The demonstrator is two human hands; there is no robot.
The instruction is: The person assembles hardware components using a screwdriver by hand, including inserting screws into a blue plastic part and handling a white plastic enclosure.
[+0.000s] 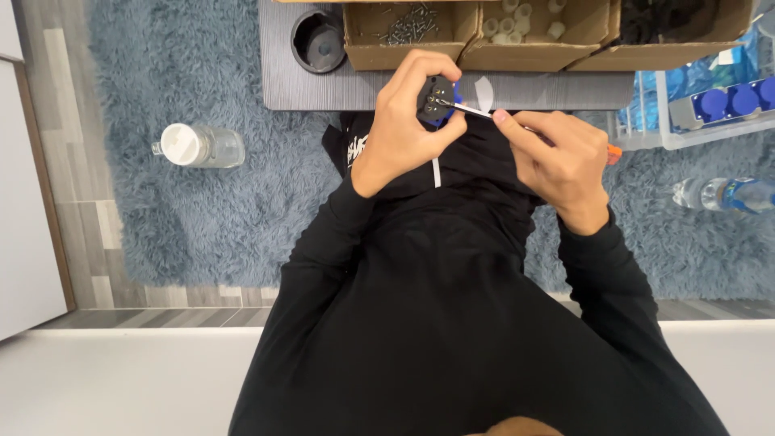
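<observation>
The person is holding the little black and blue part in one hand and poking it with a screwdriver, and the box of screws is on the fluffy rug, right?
Nearly. The box of screws is not on the fluffy rug; the head view shows it on the grey table. The rest holds: the left hand grips the black and blue part, and the right hand works the screwdriver into it.

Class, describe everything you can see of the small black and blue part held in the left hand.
The small black and blue part is a chunky, plastic-looking piece, black on the face towards the camera with a few small pale metal spots, blue showing at its right edge. The left hand wraps round it above the lap. The thin metal shaft of a screwdriver, held in the right hand, meets its face.
</observation>
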